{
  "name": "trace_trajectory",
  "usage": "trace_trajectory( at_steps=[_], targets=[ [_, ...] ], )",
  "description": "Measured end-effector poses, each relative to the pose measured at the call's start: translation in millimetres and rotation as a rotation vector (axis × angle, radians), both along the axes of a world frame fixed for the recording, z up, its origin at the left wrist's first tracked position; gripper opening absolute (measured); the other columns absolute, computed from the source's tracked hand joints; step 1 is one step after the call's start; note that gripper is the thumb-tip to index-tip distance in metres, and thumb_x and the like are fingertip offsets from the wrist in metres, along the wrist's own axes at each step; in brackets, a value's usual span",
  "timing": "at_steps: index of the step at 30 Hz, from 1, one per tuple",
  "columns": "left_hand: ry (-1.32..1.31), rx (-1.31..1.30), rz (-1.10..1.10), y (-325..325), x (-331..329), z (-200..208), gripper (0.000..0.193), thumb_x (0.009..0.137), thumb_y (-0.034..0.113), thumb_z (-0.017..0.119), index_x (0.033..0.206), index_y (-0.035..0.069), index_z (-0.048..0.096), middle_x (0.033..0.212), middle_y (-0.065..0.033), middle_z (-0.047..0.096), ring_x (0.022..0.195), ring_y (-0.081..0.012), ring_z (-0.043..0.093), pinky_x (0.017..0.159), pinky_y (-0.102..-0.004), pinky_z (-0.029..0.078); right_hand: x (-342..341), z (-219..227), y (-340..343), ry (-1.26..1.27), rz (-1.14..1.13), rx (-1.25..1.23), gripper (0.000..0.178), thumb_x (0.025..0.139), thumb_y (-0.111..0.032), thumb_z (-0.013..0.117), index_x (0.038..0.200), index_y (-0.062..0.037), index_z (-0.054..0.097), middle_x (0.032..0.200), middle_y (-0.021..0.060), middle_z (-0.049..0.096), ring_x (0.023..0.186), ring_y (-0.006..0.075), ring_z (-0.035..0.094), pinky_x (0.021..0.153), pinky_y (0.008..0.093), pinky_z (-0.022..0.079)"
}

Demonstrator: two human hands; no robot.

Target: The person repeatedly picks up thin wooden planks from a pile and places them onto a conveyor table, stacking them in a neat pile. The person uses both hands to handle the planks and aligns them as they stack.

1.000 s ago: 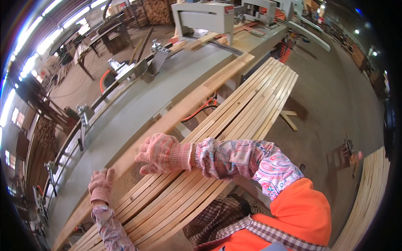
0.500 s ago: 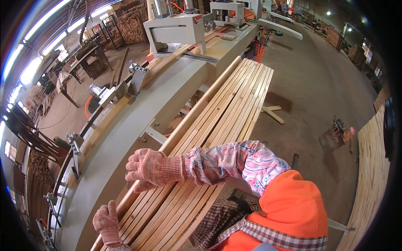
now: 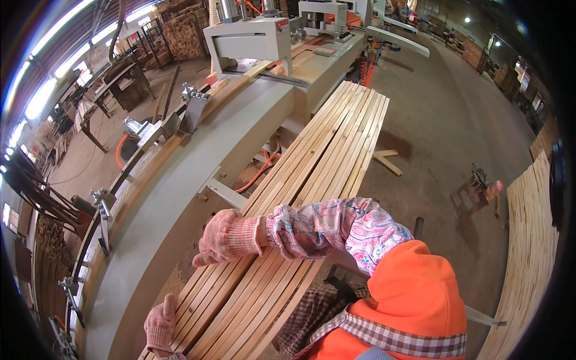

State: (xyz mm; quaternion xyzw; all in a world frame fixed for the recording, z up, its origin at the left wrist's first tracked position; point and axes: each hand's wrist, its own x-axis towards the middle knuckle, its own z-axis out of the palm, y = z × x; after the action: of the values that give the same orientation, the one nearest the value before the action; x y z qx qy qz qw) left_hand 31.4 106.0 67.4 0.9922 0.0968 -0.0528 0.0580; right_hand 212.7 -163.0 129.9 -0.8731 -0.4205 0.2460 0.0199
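Observation:
A stack of long pale wooden slats (image 3: 336,150) runs from the lower left up toward the machine. My right hand (image 3: 225,237), in a pink knitted glove with a patterned sleeve, lies on the stack's left edge, its fingers curled over the outermost slat (image 3: 198,288). My left hand (image 3: 159,324), also gloved in pink, grips the same left edge closer to the slats' near end at the bottom of the picture. An orange hood and checked collar (image 3: 414,300) fill the lower right.
A long grey machine bed (image 3: 180,198) with clamps and a chain rail runs along the left of the stack, with a grey machine head (image 3: 249,39) at its far end. More slats (image 3: 528,252) lie at the right, with wood scraps (image 3: 384,161) on the concrete floor.
A single slat that lay on the grey machine bed has come right against the stack. Both hands have moved with it, nearer and lower in the picture.

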Motion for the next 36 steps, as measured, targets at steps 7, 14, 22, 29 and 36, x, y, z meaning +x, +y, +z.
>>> trace_trajectory(
  at_steps=[7, 14, 22, 29, 36],
  targets=[
    [0.051, 0.003, 0.073, -14, 8, 11, 0.060, 0.101, 0.052, 0.032, 0.086, 0.006, 0.067, 0.084, -0.0190, 0.067, 0.083, -0.0410, 0.061, 0.077, -0.0483, 0.049, 7, -12, 4, 0.021, 0.015, 0.016, 0.066, 0.098, -0.061, 0.031, 0.118, -0.0097, 0.068, 0.113, 0.0128, 0.069, 0.110, 0.0318, 0.064, 0.089, 0.0487, 0.052],
    [-0.032, 0.025, 0.059, 0, 2, -7, 0.068, 0.099, 0.059, 0.029, 0.084, 0.005, 0.068, 0.087, -0.0206, 0.067, 0.088, -0.0413, 0.061, 0.079, -0.0488, 0.048, 1, 0, 2, 0.018, -0.011, 0.005, 0.064, 0.098, -0.059, 0.032, 0.116, -0.0102, 0.069, 0.113, 0.0126, 0.069, 0.110, 0.0318, 0.064, 0.090, 0.0496, 0.051],
    [-0.005, 0.006, 0.125, -14, 8, 7, 0.069, 0.099, 0.060, 0.027, 0.086, 0.005, 0.068, 0.087, -0.0205, 0.067, 0.089, -0.0412, 0.061, 0.082, -0.0490, 0.048, 5, -13, 9, -0.038, -0.022, 0.028, 0.064, 0.097, -0.060, 0.034, 0.116, -0.0096, 0.069, 0.114, 0.0121, 0.069, 0.109, 0.0310, 0.065, 0.088, 0.0528, 0.052],
    [-0.080, 0.187, -0.335, 16, 8, -21, 0.033, 0.095, 0.019, 0.053, 0.127, 0.019, 0.049, 0.087, -0.0142, 0.066, 0.083, -0.0354, 0.064, 0.066, -0.0461, 0.052, 28, -56, 15, -0.192, 0.202, 0.108, 0.041, 0.095, -0.044, 0.047, 0.104, -0.0150, 0.075, 0.105, 0.0036, 0.073, 0.101, 0.0274, 0.067, 0.082, 0.0464, 0.054],
    [0.152, 0.010, -0.116, 26, 19, -18, 0.066, 0.085, 0.038, 0.063, 0.143, 0.023, 0.035, 0.128, -0.0146, 0.042, 0.117, -0.0366, 0.046, 0.092, -0.0553, 0.039, 2, -14, 2, -0.091, 0.022, 0.062, 0.048, 0.095, -0.051, 0.044, 0.098, -0.0155, 0.077, 0.097, 0.0057, 0.074, 0.097, 0.0241, 0.069, 0.084, 0.0423, 0.053]
  ],
)
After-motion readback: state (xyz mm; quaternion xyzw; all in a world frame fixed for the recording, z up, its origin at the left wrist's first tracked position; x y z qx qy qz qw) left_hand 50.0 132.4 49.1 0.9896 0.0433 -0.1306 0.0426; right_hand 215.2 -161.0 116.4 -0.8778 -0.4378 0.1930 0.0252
